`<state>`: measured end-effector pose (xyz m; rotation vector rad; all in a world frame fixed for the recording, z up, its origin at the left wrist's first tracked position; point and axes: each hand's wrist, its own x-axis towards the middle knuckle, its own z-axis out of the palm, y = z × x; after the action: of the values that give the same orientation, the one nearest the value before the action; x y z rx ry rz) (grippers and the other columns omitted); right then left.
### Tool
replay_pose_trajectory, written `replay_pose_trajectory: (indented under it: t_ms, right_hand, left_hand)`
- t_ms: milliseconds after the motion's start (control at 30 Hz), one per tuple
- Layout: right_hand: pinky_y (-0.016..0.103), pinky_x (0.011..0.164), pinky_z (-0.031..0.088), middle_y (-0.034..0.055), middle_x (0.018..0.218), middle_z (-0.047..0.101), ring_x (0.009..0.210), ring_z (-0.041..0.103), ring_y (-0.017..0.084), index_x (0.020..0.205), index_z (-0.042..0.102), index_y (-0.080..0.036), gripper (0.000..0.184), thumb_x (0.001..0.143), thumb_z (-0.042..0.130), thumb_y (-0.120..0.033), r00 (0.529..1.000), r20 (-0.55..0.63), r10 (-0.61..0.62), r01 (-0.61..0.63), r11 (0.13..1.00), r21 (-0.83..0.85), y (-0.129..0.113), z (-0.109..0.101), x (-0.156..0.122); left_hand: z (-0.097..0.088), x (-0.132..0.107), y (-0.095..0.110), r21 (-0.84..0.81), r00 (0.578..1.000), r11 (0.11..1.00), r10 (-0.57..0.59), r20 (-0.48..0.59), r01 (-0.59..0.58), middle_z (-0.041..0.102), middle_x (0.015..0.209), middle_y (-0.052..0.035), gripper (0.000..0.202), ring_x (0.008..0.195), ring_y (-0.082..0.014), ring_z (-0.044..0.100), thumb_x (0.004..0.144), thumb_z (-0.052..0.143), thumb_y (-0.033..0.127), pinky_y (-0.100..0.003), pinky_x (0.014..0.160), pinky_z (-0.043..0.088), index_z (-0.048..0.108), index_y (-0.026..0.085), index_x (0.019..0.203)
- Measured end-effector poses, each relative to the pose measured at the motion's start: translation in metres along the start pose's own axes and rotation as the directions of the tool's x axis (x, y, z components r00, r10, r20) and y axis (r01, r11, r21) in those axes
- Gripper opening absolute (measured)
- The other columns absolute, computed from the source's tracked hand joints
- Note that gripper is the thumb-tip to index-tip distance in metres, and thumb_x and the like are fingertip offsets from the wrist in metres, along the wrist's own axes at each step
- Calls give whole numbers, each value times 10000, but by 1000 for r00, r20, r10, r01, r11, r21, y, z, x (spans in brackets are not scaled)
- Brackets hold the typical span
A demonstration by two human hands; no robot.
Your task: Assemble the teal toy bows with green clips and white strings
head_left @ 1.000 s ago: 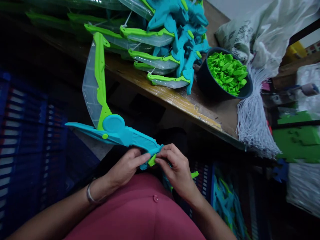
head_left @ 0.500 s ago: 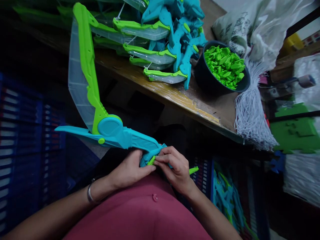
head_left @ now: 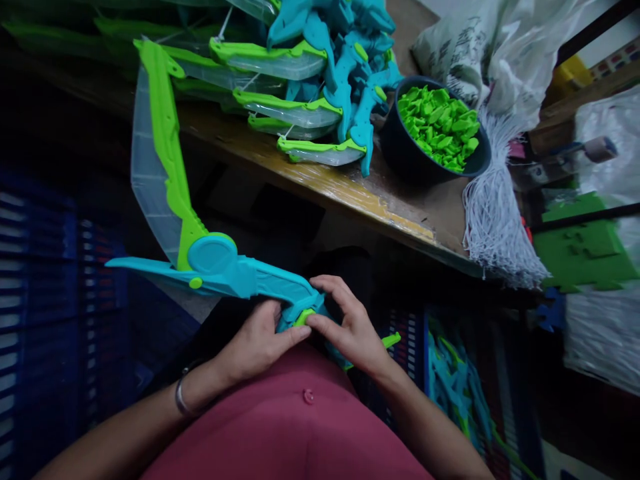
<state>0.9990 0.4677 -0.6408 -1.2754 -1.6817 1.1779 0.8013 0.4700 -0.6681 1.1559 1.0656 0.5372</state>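
Note:
A turquoise and green plastic toy bow (head_left: 253,277) lies across the front of my body. One green limb with a clear panel rises at the left, and a green tip shows beyond my right wrist. My left hand (head_left: 255,343) is closed around the middle grip from below, its thumb near a small bright-green piece (head_left: 303,317) set in the grip. From the other side, my right hand (head_left: 350,327) wraps the grip, with the thumb pressed at that green piece and the fingers over the turquoise part. Parts of the grip are hidden by both hands.
Several similar bows (head_left: 345,87) with white strings are stacked on the table (head_left: 325,179). A dark tub (head_left: 415,157) of small green pieces and a bundle of white strings (head_left: 500,213) stand near its corner. Blue crates (head_left: 100,300) are at left; turquoise parts (head_left: 455,380) lie in another at lower right.
My right hand has shifted from a fingertip pinch at the green piece to a thumb press, with its fingers over the grip. The bow's upright limb appears slightly lower and further left.

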Motion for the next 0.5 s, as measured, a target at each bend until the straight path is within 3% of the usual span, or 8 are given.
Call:
replay_pose_trajectory:
  t_ms: [200, 333, 400, 500]
  right_hand:
    - [323, 823, 458, 42, 1040, 588, 945, 571, 194, 1146, 614, -197, 313, 935, 715, -405, 1000, 6, -7, 7, 1000, -6, 13, 5, 4]
    - [305, 786, 461, 26, 993, 598, 899, 572, 185, 1079, 648, -185, 331, 845, 808, -357, 999, 26, 38, -39, 999, 20, 26, 3, 15]
    - [280, 764, 470, 7, 972, 616, 868, 581, 168, 1045, 680, -188, 378, 756, 886, -317, 991, 51, 128, -132, 986, 98, 33, 0, 23]
    - [248, 760, 486, 4, 1016, 642, 890, 604, 153, 1032, 727, -196, 419, 677, 940, -263, 982, 60, 182, -191, 952, 241, 45, -1, 31]
  left_hand:
    - [7, -1, 3, 103, 994, 994, 56, -90, -47, 681, 949, -77, 282, 918, -265, 649, 844, 612, 428, -432, 890, 533, 621, 181, 979]
    - [9, 7, 1, 215, 985, 977, 40, -168, -3, 667, 806, -73, 315, 792, -278, 648, 790, 628, 492, -427, 776, 549, 619, 184, 855]
    - [7, 8, -3, 196, 988, 980, 1, -156, 30, 704, 874, -101, 378, 862, -313, 676, 795, 637, 532, -454, 823, 562, 644, 174, 917]
    - [-7, 10, -14, 63, 994, 996, -61, -89, 67, 718, 1167, -133, 481, 1201, -373, 631, 819, 672, 558, -496, 1044, 517, 644, 192, 1130]
